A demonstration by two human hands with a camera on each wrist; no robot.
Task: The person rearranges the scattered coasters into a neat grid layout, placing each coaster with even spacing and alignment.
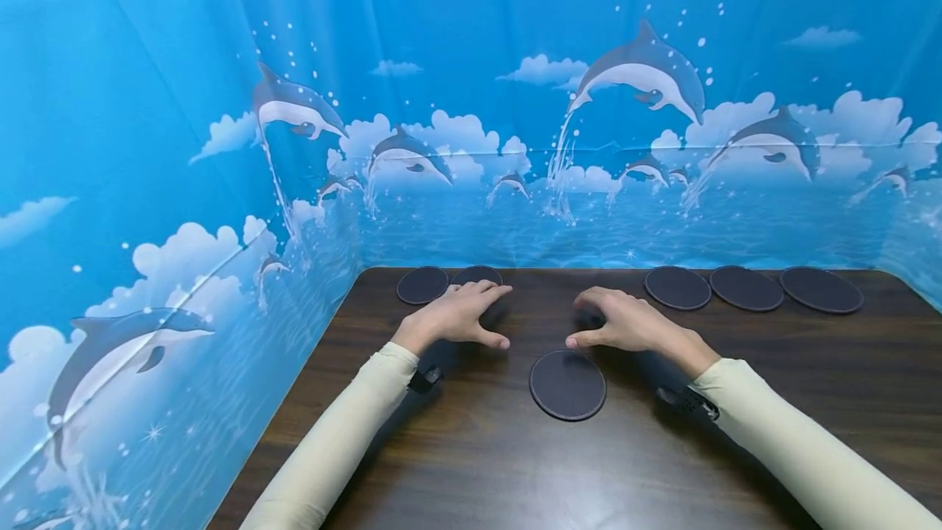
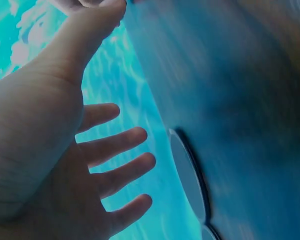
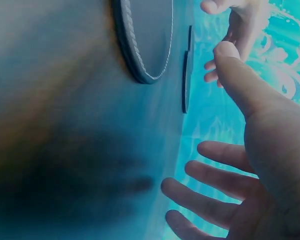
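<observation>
A round dark coaster (image 1: pixel 567 385) with a stitched edge lies flat on the brown wooden table (image 1: pixel 500 464), in front of and between the two hands. My left hand (image 1: pixel 458 313) hovers over the table with its fingers spread and holds nothing; in the head view it partly covers a coaster (image 1: pixel 477 275) at the back. The right hand (image 1: pixel 633 321) hovers opposite, fingers apart and bare of any object, its thumb just above the near coaster's far rim. In the right wrist view the same near coaster (image 3: pixel 147 40) stands out by its pale stitching.
Along the table's back edge, another coaster (image 1: pixel 423 285) lies at left. Three more coasters lie in a row at right: one (image 1: pixel 678 288), a middle one (image 1: pixel 746 289) and an outer one (image 1: pixel 821 290). A blue dolphin-print curtain (image 1: pixel 471 211) closes off the back and left sides.
</observation>
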